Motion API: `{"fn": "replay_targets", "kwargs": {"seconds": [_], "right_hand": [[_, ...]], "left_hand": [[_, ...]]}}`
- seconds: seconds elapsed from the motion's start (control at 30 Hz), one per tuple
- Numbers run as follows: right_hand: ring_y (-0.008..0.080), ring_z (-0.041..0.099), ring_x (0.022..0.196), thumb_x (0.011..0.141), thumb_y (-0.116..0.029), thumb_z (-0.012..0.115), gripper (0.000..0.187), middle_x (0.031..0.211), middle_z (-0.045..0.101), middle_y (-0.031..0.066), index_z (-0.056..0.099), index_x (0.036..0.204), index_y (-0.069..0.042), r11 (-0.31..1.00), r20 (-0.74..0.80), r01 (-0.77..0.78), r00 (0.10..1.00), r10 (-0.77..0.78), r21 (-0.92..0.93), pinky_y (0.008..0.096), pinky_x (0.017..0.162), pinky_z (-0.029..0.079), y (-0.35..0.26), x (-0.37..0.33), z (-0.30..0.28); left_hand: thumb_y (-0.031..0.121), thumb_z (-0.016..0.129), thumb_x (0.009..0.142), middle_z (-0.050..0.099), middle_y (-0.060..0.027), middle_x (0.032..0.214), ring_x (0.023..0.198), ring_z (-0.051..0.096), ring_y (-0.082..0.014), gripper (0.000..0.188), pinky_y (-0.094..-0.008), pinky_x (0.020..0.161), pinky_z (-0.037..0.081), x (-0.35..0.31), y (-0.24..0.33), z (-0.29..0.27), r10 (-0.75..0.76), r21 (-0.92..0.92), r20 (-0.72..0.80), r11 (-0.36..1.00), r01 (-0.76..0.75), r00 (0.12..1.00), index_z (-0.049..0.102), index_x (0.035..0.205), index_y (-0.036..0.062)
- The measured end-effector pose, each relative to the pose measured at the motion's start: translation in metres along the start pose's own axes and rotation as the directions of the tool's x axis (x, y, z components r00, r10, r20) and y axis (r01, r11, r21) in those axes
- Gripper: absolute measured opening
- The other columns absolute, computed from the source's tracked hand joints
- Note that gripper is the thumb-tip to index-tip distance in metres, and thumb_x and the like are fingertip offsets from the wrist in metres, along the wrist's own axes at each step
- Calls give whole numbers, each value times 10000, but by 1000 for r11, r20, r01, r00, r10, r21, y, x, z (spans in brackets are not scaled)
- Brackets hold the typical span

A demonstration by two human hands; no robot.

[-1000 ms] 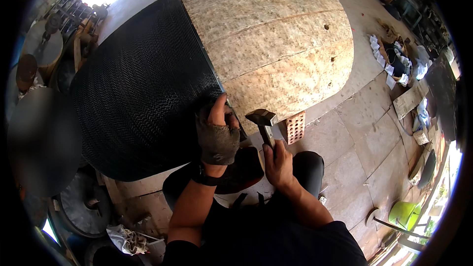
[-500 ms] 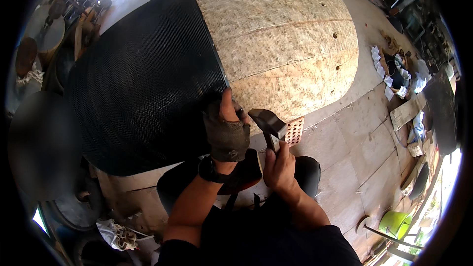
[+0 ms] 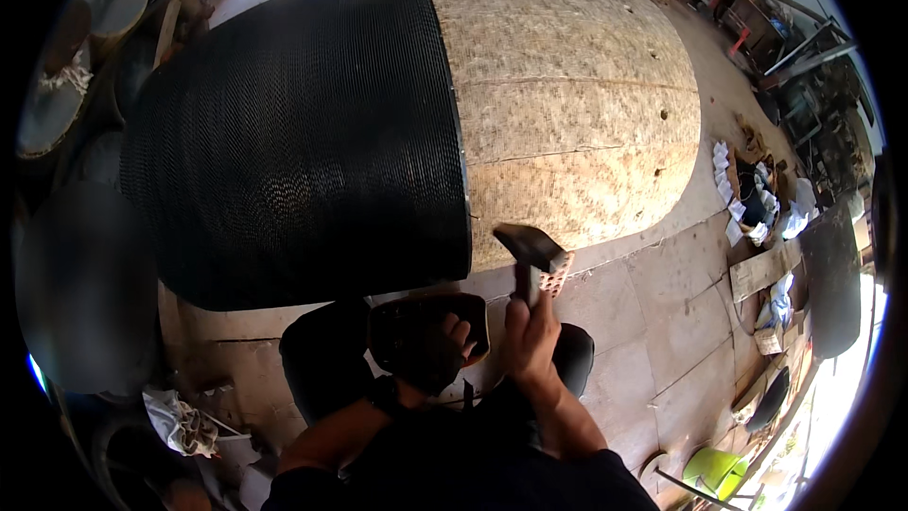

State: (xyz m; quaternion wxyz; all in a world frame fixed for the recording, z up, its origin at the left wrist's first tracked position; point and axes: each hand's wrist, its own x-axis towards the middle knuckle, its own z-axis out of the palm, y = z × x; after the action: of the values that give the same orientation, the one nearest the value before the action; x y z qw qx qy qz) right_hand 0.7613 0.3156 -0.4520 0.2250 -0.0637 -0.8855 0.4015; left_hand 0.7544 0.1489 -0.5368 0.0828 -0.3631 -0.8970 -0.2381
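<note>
My right hand (image 3: pixel 532 339) grips a hammer (image 3: pixel 530 249) by its handle, head up, in front of the drum's near side. In a fingerless dark glove, my left hand (image 3: pixel 446 352) is down in an open dark container (image 3: pixel 383 336) at my lap. Its bare fingertips are curled together; whatever they hold is hidden. Beyond both hands lies a large barrel-shaped drum. Black ribbed sheeting (image 3: pixel 303 142) wraps its left part, ending in a straight edge. To the right, its worn wooden surface (image 3: pixel 567 123) shows seams and several small holes.
A perforated reddish block (image 3: pixel 558 276) sits behind the hammer. On the right, floor tiles lead to scraps with white paper (image 3: pixel 728 194), a board (image 3: pixel 764 268) and a lime-green bucket (image 3: pixel 716 473). A crumpled white bag (image 3: pixel 180 424) lies at lower left.
My left hand has left the sheeting's edge and come down into the container at my lap. The hammer stays in my right hand. The view has shifted, showing more beyond the drum.
</note>
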Motion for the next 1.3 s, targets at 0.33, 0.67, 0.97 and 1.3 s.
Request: {"fn": "replay_targets", "kwargs": {"seconds": [0.33,0.67,0.97,1.3], "right_hand": [[430,615,605,982,-85,522,110,715,612,240,546,1008,18,999,-48,35,998,-33,37,474,530,483,6,-11,12],[132,492,504,1033,-166,478,189,596,505,47,513,1003,18,973,-18,-129,991,135,191,316,467,399,15,-17,20],[303,562,523,1007,-167,549,208,621,570,172,526,985,39,996,46,-90,995,91,-19,408,485,400,8,-2,23],[494,582,613,996,-129,528,180,659,574,283,488,916,27,977,93,-212,973,210,15,500,502,443,2,-1,26]], "left_hand": [[196,623,900,602,-103,907,835,590,-240,194,-375,757,503,17,2,-1,-28,-87,85,996,35,996,645,981,22],[191,638,866,633,-119,886,821,615,-250,197,-387,740,512,-4,1,13,0,-172,102,985,18,995,669,963,22],[226,642,837,648,-137,956,928,620,-271,253,-397,811,510,6,5,-3,-41,-74,186,996,56,982,676,977,18],[227,621,885,652,-100,826,832,616,-252,201,-405,744,503,3,2,21,-39,-57,174,997,50,984,686,827,46]]}}
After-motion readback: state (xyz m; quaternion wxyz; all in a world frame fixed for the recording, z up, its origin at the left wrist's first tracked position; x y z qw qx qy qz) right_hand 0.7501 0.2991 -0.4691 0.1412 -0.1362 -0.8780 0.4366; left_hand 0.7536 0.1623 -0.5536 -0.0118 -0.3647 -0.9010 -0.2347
